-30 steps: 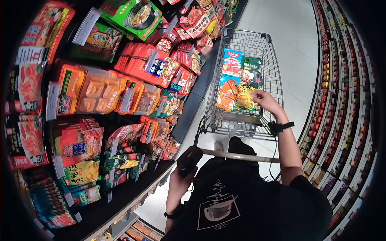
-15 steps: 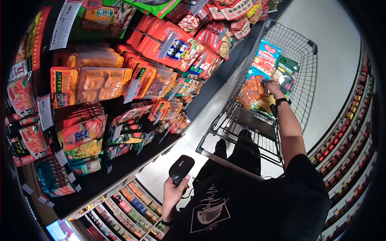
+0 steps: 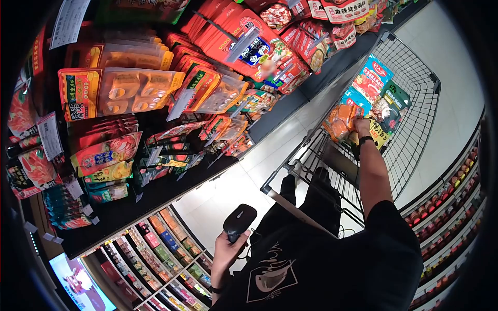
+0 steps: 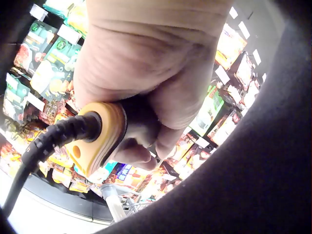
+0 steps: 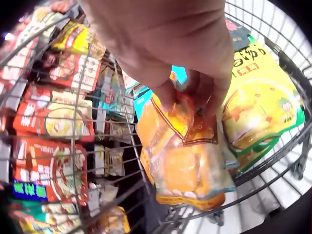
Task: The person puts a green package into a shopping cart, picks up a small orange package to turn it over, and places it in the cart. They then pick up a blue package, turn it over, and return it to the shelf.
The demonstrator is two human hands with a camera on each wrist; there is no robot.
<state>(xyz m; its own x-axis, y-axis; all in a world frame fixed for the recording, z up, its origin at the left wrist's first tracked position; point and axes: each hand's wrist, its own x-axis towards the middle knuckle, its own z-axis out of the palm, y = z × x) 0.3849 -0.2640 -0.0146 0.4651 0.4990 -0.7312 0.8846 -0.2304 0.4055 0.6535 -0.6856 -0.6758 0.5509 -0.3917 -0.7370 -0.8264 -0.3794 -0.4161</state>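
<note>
Step in hand, as judged: orange pack (image 5: 187, 168) being grasped among the packs in the cart (image 3: 436, 80). Whether it is being set down or picked up can't be told from this. If it's to be lifted, a firm pinch on the top edge and a draw clear of the neighbours are called for; if left, a plain release.

Right hand (image 3: 364, 129): fingers clenched on the pack's top part, thumb on one side, fingers on the other. Pack body extends below the fingertips, lower middle of the right wrist view; right of centre in the head view. Yellow pack (image 5: 261, 107) is just beside it, right side of the wrist view. Green pack (image 3: 397, 101) lies farther up the cart. Whether any weight is off the cart can't be told.

Left hand (image 3: 225, 252): scanner (image 3: 239, 220) grasped by its grip, fingers curled round it, lower centre of the head view, well apart from the pack.
</note>
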